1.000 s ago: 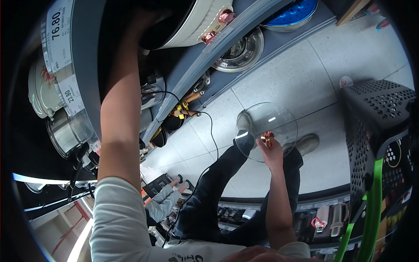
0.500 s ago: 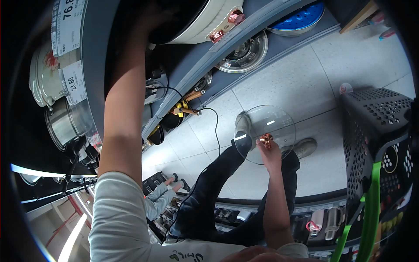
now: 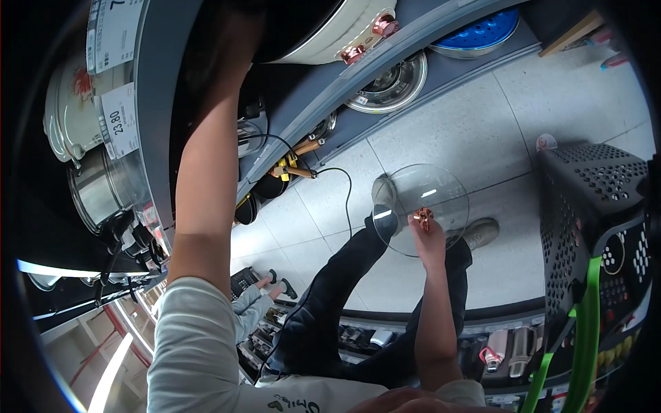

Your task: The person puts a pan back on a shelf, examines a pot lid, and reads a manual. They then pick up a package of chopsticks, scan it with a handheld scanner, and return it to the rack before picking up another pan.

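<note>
I'm in a shop's cookware aisle: a price label (image 3: 119,118) reading 23.80 hangs at ten o'clock, a white pot (image 3: 337,34) sits shelved at twelve, a green-handled shopping basket (image 3: 559,213) stands at three, and displayed bottles (image 3: 521,351) line up around four.

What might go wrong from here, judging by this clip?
The glass lid is held by its copper-coloured knob in the right hand, above the tiled floor; if the grip slipped, it could drop and break.

The left hand reaches into deep shadow near the white pot, so it might knock the pot unseen.

The dark cable loops past the wooden handles on the lower shelf and could snag.
</note>
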Demonstrator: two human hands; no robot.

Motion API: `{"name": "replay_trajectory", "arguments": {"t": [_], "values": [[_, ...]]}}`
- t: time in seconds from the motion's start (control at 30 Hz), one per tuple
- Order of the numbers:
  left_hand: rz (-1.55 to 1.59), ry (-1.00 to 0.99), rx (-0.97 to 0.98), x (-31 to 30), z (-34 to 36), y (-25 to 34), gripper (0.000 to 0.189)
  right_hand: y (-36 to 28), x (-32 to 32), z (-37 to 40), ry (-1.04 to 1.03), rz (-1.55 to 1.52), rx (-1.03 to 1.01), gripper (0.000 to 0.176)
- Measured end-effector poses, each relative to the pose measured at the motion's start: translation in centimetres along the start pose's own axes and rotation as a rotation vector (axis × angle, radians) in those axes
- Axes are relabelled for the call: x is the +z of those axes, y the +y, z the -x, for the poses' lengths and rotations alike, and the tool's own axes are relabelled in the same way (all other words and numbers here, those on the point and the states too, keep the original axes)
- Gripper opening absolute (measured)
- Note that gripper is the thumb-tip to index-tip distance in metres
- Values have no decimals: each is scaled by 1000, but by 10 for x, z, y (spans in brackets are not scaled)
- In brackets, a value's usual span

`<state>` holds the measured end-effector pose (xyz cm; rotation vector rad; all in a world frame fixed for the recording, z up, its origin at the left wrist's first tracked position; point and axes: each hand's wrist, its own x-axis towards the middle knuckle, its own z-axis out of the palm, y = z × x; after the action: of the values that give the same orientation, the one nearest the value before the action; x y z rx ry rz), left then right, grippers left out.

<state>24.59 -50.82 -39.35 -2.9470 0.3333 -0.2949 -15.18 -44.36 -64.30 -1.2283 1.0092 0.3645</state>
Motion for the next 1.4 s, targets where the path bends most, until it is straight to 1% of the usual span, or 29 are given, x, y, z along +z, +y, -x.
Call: {"name": "replay_trajectory", "arguments": {"t": [0.07,0.13,0.17,0.2,0.27,0.33,0.4,0.43,0.47,0.53,0.57,0.63,0.67,0.7,0.73,0.77,0.8,0.87,0.93,1.0,1.07,1.13,1.17,1.2,1.23,1.27,1.33,1.37,1.4], "values": [[1,141,68,24,8,-43,53,1,-1,-2,-14,19,10,41],[-3,277,136,32,17,-73,63,7,3,-1,47,-81,-51,41],[26,189,65,28,36,-80,59,18,7,-4,56,-145,-82,34],[59,98,-8,13,68,-77,56,25,7,-1,57,-130,-74,34],[513,98,241,-5,115,-89,53,33,4,9,-100,-345,53,26],[677,30,316,-30,160,-98,50,36,10,30,-51,-339,54,23],[946,-224,211,-55,197,-104,43,26,9,58,-65,-426,92,22],[921,-401,100,-72,208,-106,37,10,7,77,-73,-434,81,21],[1032,-509,-98,-87,220,-103,31,-5,2,96,-59,-465,136,20],[1480,-835,-626,-102,238,-112,29,-29,-7,132,-90,-534,176,19],[1513,-896,-698,-110,247,-116,29,-42,-12,154,-98,-568,197,19],[1514,-1075,-707,-139,248,-123,25,-79,-24,189,-112,-597,212,19],[1494,-1144,-718,-157,251,-126,24,-96,-29,209,-128,-659,166,18],[1516,-1146,-712,-173,250,-128,24,-122,-33,227,-104,-677,171,17],[1502,-1215,-669,-190,248,-130,21,-148,-38,247,-80,-697,175,17],[1488,-1280,-625,-208,247,-133,19,-168,-43,265,-110,-778,114,19],[1511,-1277,-607,-225,243,-136,19,-189,-46,283,-102,-767,92,19],[1512,-1396,-584,-256,239,-144,14,-227,-51,323,-113,-857,-63,20],[1527,-1402,-524,-285,239,-151,14,-273,-52,367,-129,-897,-147,15],[1617,-1397,-438,-308,234,-162,14,-309,-45,400,-51,-882,-204,9],[1640,-1368,-371,-338,230,-171,14,-334,-38,432,43,-881,-215,14],[1654,-1332,-303,-369,227,-181,14,-345,-33,456,4,-824,-312,21],[1714,-1282,-296,-387,226,-185,13,-356,-29,471,32,-807,-337,27],[1771,-1227,-289,-403,225,-188,13,-366,-28,484,39,-812,-366,27],[1803,-1204,-189,-410,226,-195,14,-373,-24,495,33,-802,-401,28],[1808,-1204,-161,-419,227,-201,14,-378,-21,506,25,-791,-434,29],[1834,-1079,-41,-436,231,-210,15,-385,-18,525,33,-792,-486,30],[1786,-966,54,-445,234,-214,15,-391,-17,535,23,-792,-507,31],[1795,-950,76,-453,238,-216,15,-398,-16,543,11,-790,-528,31]]}}
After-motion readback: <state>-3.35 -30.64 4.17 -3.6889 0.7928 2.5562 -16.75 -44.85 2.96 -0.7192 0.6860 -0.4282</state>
